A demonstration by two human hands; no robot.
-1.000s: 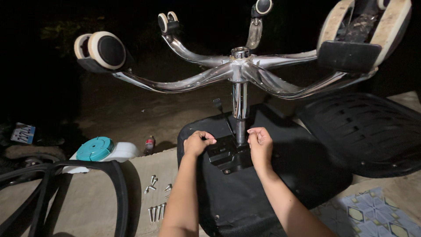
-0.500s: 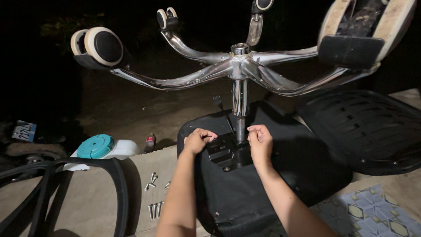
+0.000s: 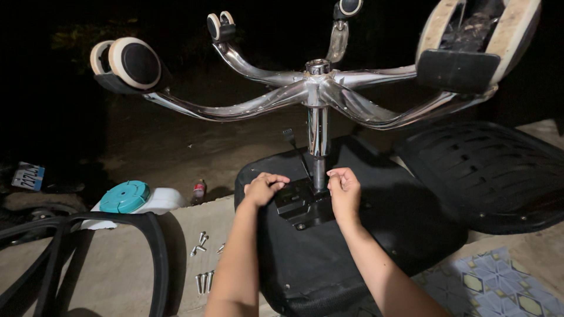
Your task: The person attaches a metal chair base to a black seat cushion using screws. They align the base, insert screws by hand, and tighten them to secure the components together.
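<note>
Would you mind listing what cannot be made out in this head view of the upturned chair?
- Left hand and right hand: fingertips curl onto the mounting plate, hiding any held part.
- Screws: too small to tell the type.
- Background: dark beyond the chrome base.
- Black frame: cut off by the bottom-left edges.

It is night, and past the lit spot everything is black. The floor (image 3: 117, 276) is pale, bare concrete, and far off it turns to dark dirt ground (image 3: 176, 147). A mat (image 3: 499, 282) with blue and yellow tile shapes lies on the floor at the lower right, and a white tub with a teal lid (image 3: 124, 196) sits to the left.
</note>
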